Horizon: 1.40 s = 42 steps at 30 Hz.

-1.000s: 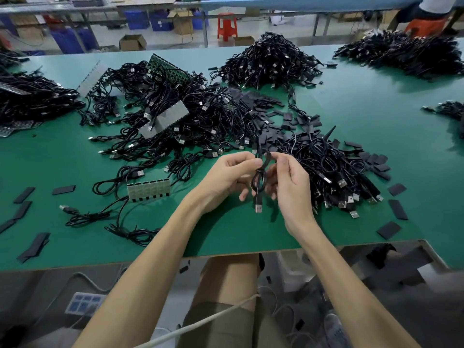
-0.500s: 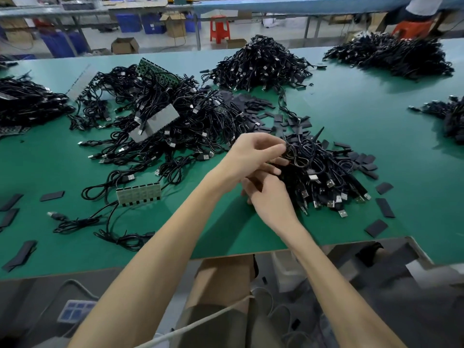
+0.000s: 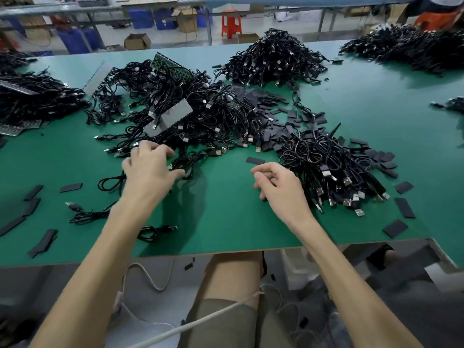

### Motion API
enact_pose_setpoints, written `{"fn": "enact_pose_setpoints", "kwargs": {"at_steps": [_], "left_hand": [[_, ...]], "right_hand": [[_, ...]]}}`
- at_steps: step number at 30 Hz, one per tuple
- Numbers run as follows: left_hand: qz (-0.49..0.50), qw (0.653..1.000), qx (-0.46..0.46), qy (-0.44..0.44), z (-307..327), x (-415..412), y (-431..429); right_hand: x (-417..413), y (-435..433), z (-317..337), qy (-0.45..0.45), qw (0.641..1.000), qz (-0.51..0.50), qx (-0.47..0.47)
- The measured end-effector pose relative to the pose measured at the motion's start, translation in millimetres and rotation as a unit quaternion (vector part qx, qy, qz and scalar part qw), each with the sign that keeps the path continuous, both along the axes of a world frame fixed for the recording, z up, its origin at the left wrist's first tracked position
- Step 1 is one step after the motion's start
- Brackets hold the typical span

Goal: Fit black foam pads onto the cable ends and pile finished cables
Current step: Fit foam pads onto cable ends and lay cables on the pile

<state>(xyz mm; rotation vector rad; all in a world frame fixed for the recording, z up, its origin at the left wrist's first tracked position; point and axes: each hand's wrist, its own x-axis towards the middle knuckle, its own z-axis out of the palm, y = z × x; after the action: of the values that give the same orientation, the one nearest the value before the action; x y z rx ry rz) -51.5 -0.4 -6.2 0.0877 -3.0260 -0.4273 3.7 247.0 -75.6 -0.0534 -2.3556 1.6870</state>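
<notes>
Beside right hand (image 3: 278, 189) — one foam pad (image 3: 254, 160); left hand (image 3: 149, 169) over cables (image 3: 200, 136).

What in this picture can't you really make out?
Head view only:
1. left hand: motion blur hides whether its fingers grip a cable.
2. right hand: its curled fingers hide whether it pinches anything.
3. pile of cables: too tangled to tell which ends are already padded.
4. far cable heap: cut off by the right edge.

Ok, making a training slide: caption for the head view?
Left hand spread over loose cables, right hand curled, empty, beside the cable pile.
</notes>
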Motion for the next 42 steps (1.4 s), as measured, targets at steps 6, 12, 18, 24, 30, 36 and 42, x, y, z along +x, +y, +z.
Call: {"fn": "enact_pose_setpoints", "kwargs": {"at_steps": [6, 12, 18, 24, 30, 36, 42], "left_hand": [[0.007, 0.995, 0.037, -0.090, 11, 22, -20], [0.024, 0.995, -0.048, -0.083, 0, 23, -32], [-0.135, 0.981, 0.136, -0.012, -20, 31, -1], [-0.253, 0.956, 0.149, 0.006, -38, 31, 46], [-0.295, 0.948, 0.116, 0.027, -37, 33, 55], [-0.309, 0.942, 0.125, 0.045, -39, 39, 53], [-0.266, 0.950, 0.151, 0.069, -45, 39, 55]], "right_hand": [[1, 1, -1, 0.000, 1.000, -0.005, 0.008], [2, 0, -1, -0.004, 1.000, -0.005, 0.024], [4, -2, 4, 0.000, 1.000, 0.027, 0.010], [8, -6, 4, 0.020, 0.994, 0.088, 0.068], [7, -8, 4, 0.046, 0.990, 0.081, 0.105], [7, -9, 7, 0.055, 0.987, 0.083, 0.123], [6, -10, 6, 0.042, 0.990, 0.069, 0.118]]}}
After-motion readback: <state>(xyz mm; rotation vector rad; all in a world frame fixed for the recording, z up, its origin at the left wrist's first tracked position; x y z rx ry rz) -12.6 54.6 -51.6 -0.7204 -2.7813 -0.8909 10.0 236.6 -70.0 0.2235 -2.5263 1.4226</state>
